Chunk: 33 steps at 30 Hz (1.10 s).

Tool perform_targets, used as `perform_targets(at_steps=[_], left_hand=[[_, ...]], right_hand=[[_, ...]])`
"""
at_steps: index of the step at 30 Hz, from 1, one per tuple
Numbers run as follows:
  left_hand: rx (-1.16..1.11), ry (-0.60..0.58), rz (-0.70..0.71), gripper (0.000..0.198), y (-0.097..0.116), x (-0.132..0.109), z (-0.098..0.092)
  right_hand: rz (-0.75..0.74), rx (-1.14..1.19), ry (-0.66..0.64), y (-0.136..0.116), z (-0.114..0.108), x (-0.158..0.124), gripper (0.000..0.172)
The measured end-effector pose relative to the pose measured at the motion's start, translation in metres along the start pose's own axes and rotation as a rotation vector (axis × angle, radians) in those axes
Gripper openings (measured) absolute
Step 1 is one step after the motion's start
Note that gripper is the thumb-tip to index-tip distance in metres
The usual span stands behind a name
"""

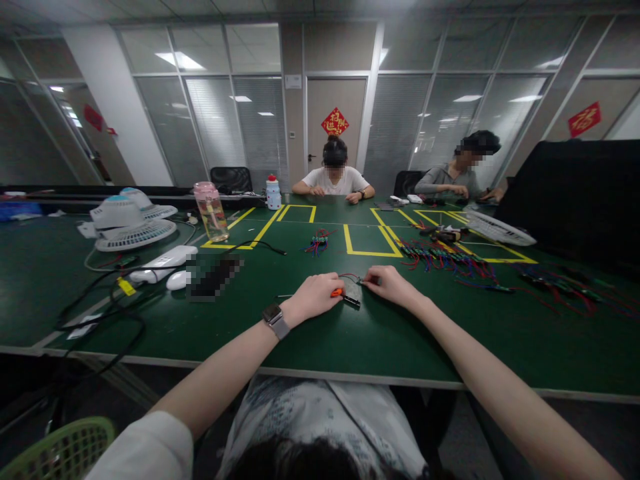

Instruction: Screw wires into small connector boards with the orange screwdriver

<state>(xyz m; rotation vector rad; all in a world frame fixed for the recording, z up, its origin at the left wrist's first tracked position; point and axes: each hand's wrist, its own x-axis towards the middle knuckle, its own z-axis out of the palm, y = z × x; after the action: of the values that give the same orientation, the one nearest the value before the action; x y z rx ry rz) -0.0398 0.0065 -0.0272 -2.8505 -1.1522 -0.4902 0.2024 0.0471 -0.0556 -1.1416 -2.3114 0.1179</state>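
Observation:
My left hand (pixel 319 293), with a watch at the wrist, is closed over a screwdriver (pixel 352 302). Its orange and black handle shows right of the fingers and a thin shaft sticks out to the left. Between my hands runs a thin red and dark wire (pixel 349 275), one end near my left fingertips. It leads to a small green circuit board (pixel 361 281) pinched in the fingers of my right hand (pixel 387 285). The fingers cover part of the board. Both hands rest low over the green table (pixel 310 347).
A bunch of wired boards (pixel 319 241) lies ahead; a long heap of them (pixel 440 253) is at right. To the left are a phone (pixel 215 277), power strip (pixel 165 263), cables, a fan (pixel 135 230) and bottle (pixel 211 213). Two people sit across the table.

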Motion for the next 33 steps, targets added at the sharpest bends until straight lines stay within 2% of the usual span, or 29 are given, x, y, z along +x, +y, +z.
perform_targets(at_steps=[3, 10, 15, 20, 25, 30, 33], left_hand=[[0.1, 0.006, 0.062, 0.014, 0.009, -0.001, 0.003], [0.29, -0.015, 0.141, 0.014, 0.024, 0.003, 0.011], [0.299, -0.003, 0.221, 0.016, 0.036, 0.016, 0.02], [0.209, -0.002, 0.207, 0.024, 0.041, 0.028, 0.027], [0.165, 0.036, 0.179, 0.028, 0.039, 0.029, 0.028], [0.128, 0.101, 0.142, 0.024, 0.035, 0.02, 0.022], [0.058, 0.199, 0.096, 0.024, 0.031, 0.012, 0.016]], right_hand=[[-0.019, -0.035, -0.014, -0.003, -0.001, 0.0, 0.012], [0.056, -0.056, 0.002, 0.0, -0.001, 0.001, 0.01], [0.184, -0.073, 0.085, 0.011, -0.018, -0.004, 0.01], [0.323, 0.06, 0.21, 0.019, -0.037, -0.025, 0.013], [0.339, 0.182, 0.245, 0.002, -0.034, -0.042, 0.016], [0.314, 0.253, 0.229, -0.027, -0.017, -0.036, 0.014], [0.331, 0.254, 0.225, -0.033, -0.011, -0.032, 0.015]])
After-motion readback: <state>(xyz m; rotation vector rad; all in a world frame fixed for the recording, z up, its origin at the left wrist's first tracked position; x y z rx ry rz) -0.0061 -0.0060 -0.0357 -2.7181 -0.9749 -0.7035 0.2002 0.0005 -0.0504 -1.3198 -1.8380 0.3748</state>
